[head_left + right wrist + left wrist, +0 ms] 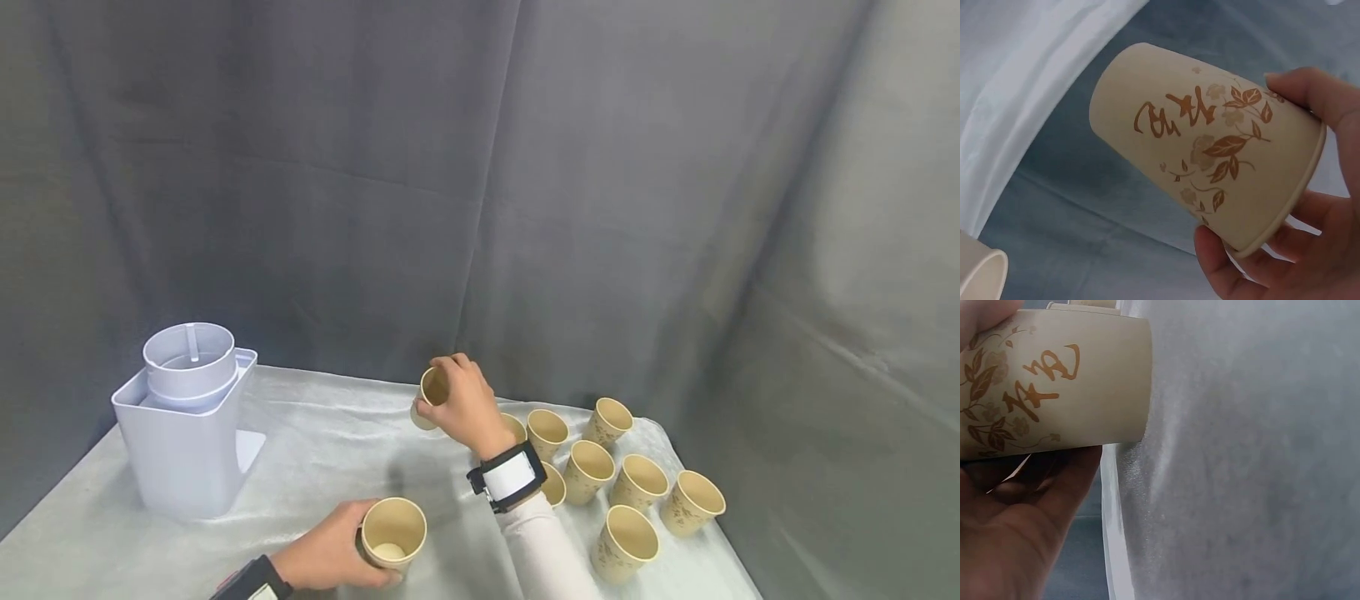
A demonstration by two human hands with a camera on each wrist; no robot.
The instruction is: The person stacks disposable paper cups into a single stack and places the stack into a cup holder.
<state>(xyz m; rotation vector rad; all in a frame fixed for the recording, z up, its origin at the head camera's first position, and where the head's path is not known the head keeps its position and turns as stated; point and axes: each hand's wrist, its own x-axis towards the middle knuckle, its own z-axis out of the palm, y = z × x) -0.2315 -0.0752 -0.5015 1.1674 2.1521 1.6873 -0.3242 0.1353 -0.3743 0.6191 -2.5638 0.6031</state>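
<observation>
The right hand has its grip curled round the rim of a tilted paper cup, lifted clear of the table near the centre of the frame, mouth turned toward the camera; the right wrist view shows thumb and fingertip pinching the rim, with brown leaf print and script on the cup's side. The left hand, at the lower middle of the frame, grips a second paper cup from its left side, the cup upright with its mouth open upward, close to the table's near edge; the left wrist view shows the palm under this cup's printed wall. Just right of the right wrist stands a cluster of upright cups, filling the table's right end almost to its right edge. Between the two hands and the white cup dispenser at the left lies an open stretch of the pale table cloth. The dispenser stands near the left edge, well apart from both held cups. A grey curtain hangs behind
</observation>
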